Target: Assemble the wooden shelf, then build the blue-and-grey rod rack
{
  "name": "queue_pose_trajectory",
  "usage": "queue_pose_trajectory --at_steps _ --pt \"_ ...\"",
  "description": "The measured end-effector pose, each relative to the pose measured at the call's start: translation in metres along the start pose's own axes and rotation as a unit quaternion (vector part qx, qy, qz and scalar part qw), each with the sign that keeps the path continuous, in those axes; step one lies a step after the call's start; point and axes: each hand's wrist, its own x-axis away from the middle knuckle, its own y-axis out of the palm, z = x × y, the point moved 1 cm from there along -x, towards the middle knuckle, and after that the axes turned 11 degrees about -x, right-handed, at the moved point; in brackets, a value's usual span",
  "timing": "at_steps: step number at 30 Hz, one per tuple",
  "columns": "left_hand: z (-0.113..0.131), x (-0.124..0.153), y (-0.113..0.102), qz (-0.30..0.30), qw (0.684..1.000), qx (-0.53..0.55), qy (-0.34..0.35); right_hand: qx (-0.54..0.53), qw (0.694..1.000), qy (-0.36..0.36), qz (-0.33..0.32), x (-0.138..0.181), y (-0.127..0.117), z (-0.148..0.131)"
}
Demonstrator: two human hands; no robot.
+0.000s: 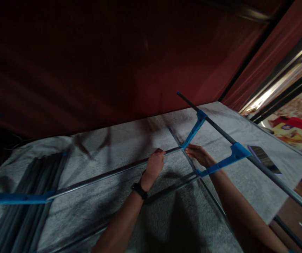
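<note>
My left hand (154, 165), with a dark band on its wrist, is closed around a long grey metal tube (108, 175). That tube runs from a blue plastic connector (16, 199) at the left to another blue connector (192, 135) near the middle. My right hand (200, 155) pinches this middle connector's lower end, where a thin crossing tube meets it. A further blue connector (223, 162) passes over my right forearm. Both right-hand connectors join a long dark grey tube (219, 130), raised above the cloth. My right fingertips are partly hidden.
A bundle of several dark grey tubes (26, 200) lies at the left on the light grey cloth (129, 140). A phone (265, 160) rests at the right. Dark red fabric (129, 77) hangs behind. A red and yellow package (298, 135) is at the far right.
</note>
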Motion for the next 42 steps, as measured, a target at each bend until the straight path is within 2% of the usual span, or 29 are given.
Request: queue_pose_trajectory --at_steps 7,17,21,25,27,31,35,37,40,42 --pt "-0.004 -0.001 -0.006 0.002 1.0 -0.009 0.008 -0.007 1.0 -0.002 0.004 -0.011 -0.005 0.006" --pt "-0.005 -0.001 0.004 -0.011 0.999 -0.032 -0.003 -0.058 0.998 -0.003 0.005 -0.011 -0.007 0.023" --pt "-0.005 -0.001 0.004 -0.009 0.999 -0.05 0.0 -0.09 0.995 -0.033 0.008 -0.009 -0.012 0.03" --pt "-0.003 0.002 -0.005 0.0 0.998 -0.066 0.018 -0.163 0.983 -0.085 0.023 -0.004 -0.012 0.038" --pt "-0.001 0.008 -0.011 0.024 0.996 -0.077 0.034 -0.175 0.978 -0.099 0.058 -0.001 -0.011 0.038" --pt "0.003 0.04 -0.008 0.123 0.989 -0.074 0.033 -0.142 0.963 -0.11 0.199 0.015 -0.016 0.037" --pt "0.006 0.103 0.013 0.188 0.981 -0.029 0.03 -0.103 0.945 -0.137 0.279 0.063 -0.019 0.049" --pt "0.005 0.139 0.02 0.19 0.98 -0.053 0.005 -0.08 0.945 -0.141 0.284 0.092 -0.014 0.059" --pt "0.0 0.184 0.022 0.141 0.98 -0.13 -0.044 0.006 0.956 -0.15 0.253 0.125 -0.004 0.069" --pt "-0.004 0.203 0.019 0.108 0.976 -0.173 -0.073 0.078 0.957 -0.156 0.23 0.137 0.002 0.068"
